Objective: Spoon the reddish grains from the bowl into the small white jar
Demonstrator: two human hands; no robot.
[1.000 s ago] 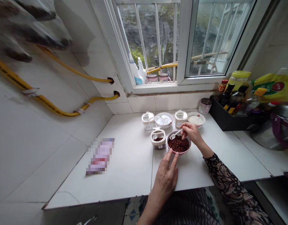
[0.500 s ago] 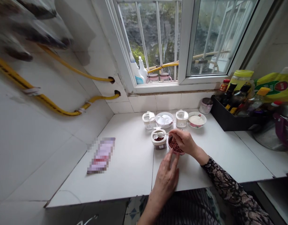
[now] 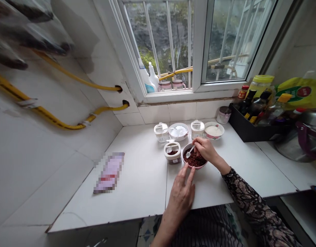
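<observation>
Pinched in my right hand (image 3: pixel 204 149) is a small white spoon (image 3: pixel 190 152), its head over the dark red granules in a pink-rimmed bowl (image 3: pixel 195 167). The granules look like peppercorns, though I cannot be sure. My left hand (image 3: pixel 182 188) lies with fingers stretched out, fingertips against the bowl's near side. Just left of the bowl stands a clear jar (image 3: pixel 172 158) with a white rim and its lid up, partly filled with the same dark red granules.
Behind are a lidded jar (image 3: pixel 161 133), a bowl of white powder (image 3: pixel 178 131), another jar (image 3: pixel 197 129) and a bowl of pale grains (image 3: pixel 214 130). A black box (image 3: pixel 247 128) of bottles and a pot (image 3: pixel 292 147) stand right. A blurred purple packet (image 3: pixel 110 172) lies left.
My right hand has drawn the spoon from over the jar's mouth to the right, above the bowl. The left hand stays at the bowl. The view has shifted slightly.
</observation>
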